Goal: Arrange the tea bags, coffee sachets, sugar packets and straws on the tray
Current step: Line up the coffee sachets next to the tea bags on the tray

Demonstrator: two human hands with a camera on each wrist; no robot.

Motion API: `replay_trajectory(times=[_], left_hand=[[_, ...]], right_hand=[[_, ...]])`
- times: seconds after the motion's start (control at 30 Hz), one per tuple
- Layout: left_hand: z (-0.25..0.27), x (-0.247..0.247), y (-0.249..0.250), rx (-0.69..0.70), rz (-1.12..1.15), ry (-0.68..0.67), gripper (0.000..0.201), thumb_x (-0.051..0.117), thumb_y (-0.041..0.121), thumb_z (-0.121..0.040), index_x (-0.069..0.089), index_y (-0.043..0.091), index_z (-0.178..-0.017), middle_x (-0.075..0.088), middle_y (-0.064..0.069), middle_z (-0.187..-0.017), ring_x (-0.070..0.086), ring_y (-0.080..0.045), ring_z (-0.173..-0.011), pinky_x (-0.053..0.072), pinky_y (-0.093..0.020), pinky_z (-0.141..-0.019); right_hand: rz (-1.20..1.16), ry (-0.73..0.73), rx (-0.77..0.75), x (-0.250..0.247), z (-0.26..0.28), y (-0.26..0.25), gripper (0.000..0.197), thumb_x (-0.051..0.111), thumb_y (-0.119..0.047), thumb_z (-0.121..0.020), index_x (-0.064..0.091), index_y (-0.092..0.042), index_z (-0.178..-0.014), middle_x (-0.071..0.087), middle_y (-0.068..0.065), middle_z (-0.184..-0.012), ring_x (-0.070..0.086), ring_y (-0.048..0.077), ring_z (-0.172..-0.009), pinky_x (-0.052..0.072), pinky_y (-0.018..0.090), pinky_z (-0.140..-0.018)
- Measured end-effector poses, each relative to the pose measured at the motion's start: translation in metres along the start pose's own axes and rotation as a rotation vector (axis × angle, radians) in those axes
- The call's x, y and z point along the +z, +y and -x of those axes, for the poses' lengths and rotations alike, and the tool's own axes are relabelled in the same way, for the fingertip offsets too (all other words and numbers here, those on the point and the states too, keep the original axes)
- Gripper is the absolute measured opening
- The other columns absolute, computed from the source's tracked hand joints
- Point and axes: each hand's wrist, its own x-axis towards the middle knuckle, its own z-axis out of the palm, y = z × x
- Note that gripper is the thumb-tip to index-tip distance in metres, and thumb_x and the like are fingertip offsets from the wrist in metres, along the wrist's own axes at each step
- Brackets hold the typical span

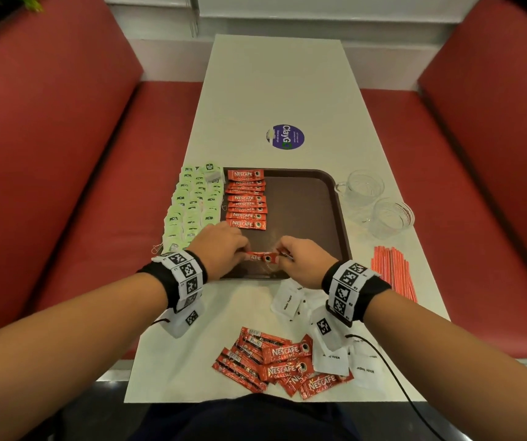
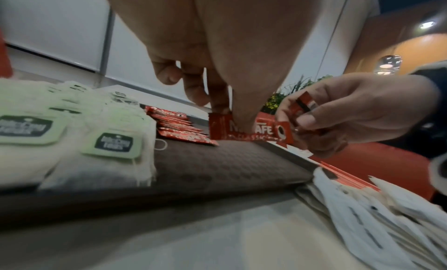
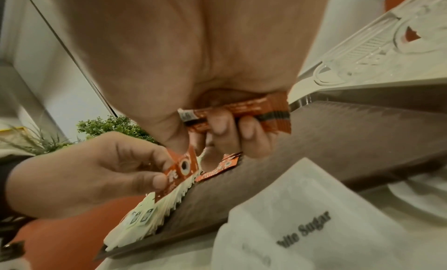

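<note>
My left hand (image 1: 242, 251) pinches the left end of one red coffee sachet (image 1: 262, 257) just above the near part of the brown tray (image 1: 306, 211). My right hand (image 1: 284, 249) is at the sachet's other end and grips a small bundle of sachets (image 3: 241, 109) in its curled fingers. A neat column of coffee sachets (image 1: 246, 198) lies on the tray. Green-tagged tea bags (image 1: 192, 205) lie in rows along the tray's left side. Loose coffee sachets (image 1: 281, 364) and white sugar packets (image 1: 291, 300) lie on the table near me. Red straws (image 1: 392, 272) lie to the right.
Two clear glass cups (image 1: 364, 186) (image 1: 392, 218) stand on the white table to the right of the tray. A round purple sticker (image 1: 286, 136) is on the table beyond it. Red bench seats (image 1: 65, 154) flank the table on both sides.
</note>
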Motion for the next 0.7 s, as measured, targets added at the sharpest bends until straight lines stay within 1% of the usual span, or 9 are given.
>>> replay_trajectory(times=[0.03, 0.07, 0.13, 0.2, 0.27, 0.4, 0.5, 0.6, 0.7], left_hand=[[-0.004, -0.001, -0.004, -0.043, -0.030, -0.011, 0.023, 0.052, 0.045, -0.097, 0.069, 0.035, -0.110, 0.064, 0.009, -0.105, 0.051, -0.016, -0.099, 0.041, -0.035, -0.084], [-0.009, -0.002, -0.007, -0.082, -0.065, -0.034, 0.024, 0.051, 0.045, -0.098, 0.068, 0.036, -0.112, 0.064, 0.009, -0.106, 0.052, -0.017, -0.101, 0.039, -0.036, -0.084], [-0.018, -0.002, -0.010, -0.137, -0.134, -0.109, 0.025, 0.050, 0.047, -0.098, 0.068, 0.039, -0.114, 0.063, 0.008, -0.108, 0.053, -0.020, -0.105, 0.037, -0.036, -0.083], [-0.026, -0.001, -0.011, -0.175, -0.170, -0.194, 0.025, 0.052, 0.048, -0.097, 0.069, 0.040, -0.114, 0.064, 0.007, -0.107, 0.052, -0.021, -0.106, 0.037, -0.037, -0.085], [-0.032, 0.001, -0.012, -0.206, -0.183, -0.234, 0.025, 0.054, 0.048, -0.096, 0.069, 0.040, -0.114, 0.065, 0.006, -0.108, 0.051, -0.022, -0.108, 0.037, -0.039, -0.088], [-0.040, 0.006, -0.012, -0.189, -0.184, -0.186, 0.022, 0.058, 0.046, -0.093, 0.068, 0.038, -0.111, 0.066, 0.007, -0.111, 0.051, -0.021, -0.110, 0.037, -0.039, -0.092], [-0.044, 0.007, -0.008, -0.143, -0.179, -0.213, 0.020, 0.062, 0.049, -0.090, 0.069, 0.038, -0.106, 0.066, 0.007, -0.105, 0.051, -0.020, -0.110, 0.037, -0.038, -0.090], [-0.051, 0.007, -0.010, -0.162, -0.190, -0.211, 0.016, 0.065, 0.045, -0.089, 0.070, 0.037, -0.102, 0.066, 0.008, -0.103, 0.051, -0.020, -0.108, 0.037, -0.038, -0.091], [-0.060, 0.003, -0.013, -0.200, -0.190, -0.204, 0.011, 0.064, 0.040, -0.091, 0.070, 0.038, -0.100, 0.067, 0.008, -0.103, 0.052, -0.019, -0.108, 0.038, -0.038, -0.092]], right_hand=[[-0.030, 0.010, 0.027, -0.001, 0.000, 0.000, 0.006, 0.053, -0.020, -0.099, 0.049, -0.022, -0.103, 0.059, -0.002, -0.086, 0.058, 0.015, -0.071, 0.044, 0.026, -0.062], [-0.062, 0.017, 0.039, -0.002, -0.001, 0.002, 0.010, 0.052, -0.017, -0.098, 0.045, -0.020, -0.104, 0.057, -0.001, -0.085, 0.055, 0.015, -0.069, 0.043, 0.026, -0.060], [-0.098, 0.027, 0.051, -0.005, -0.002, 0.003, 0.013, 0.050, -0.012, -0.096, 0.038, -0.018, -0.097, 0.053, 0.001, -0.080, 0.049, 0.016, -0.063, 0.041, 0.027, -0.057], [-0.101, 0.020, 0.058, -0.007, -0.002, 0.004, 0.013, 0.049, -0.010, -0.095, 0.038, -0.018, -0.092, 0.051, 0.002, -0.076, 0.045, 0.017, -0.061, 0.039, 0.028, -0.056], [-0.085, 0.016, 0.065, -0.008, -0.004, 0.006, 0.010, 0.049, -0.010, -0.094, 0.042, -0.015, -0.091, 0.052, 0.001, -0.074, 0.044, 0.017, -0.060, 0.039, 0.029, -0.057], [-0.072, 0.035, 0.077, -0.008, -0.006, 0.011, 0.005, 0.051, -0.012, -0.095, 0.049, -0.016, -0.096, 0.059, 0.002, -0.076, 0.052, 0.019, -0.062, 0.044, 0.030, -0.058], [-0.059, 0.040, 0.068, -0.008, -0.008, 0.014, 0.005, 0.048, -0.016, -0.099, 0.050, -0.020, -0.098, 0.070, 0.001, -0.083, 0.065, 0.021, -0.071, 0.052, 0.035, -0.066], [-0.033, 0.018, 0.072, -0.007, -0.009, 0.016, 0.004, 0.043, -0.023, -0.103, 0.048, -0.023, -0.103, 0.071, -0.001, -0.082, 0.065, 0.017, -0.069, 0.052, 0.032, -0.065], [0.031, 0.029, 0.063, -0.005, -0.010, 0.016, 0.005, 0.045, -0.027, -0.104, 0.046, -0.023, -0.107, 0.067, 0.003, -0.083, 0.064, 0.021, -0.071, 0.055, 0.039, -0.068]])
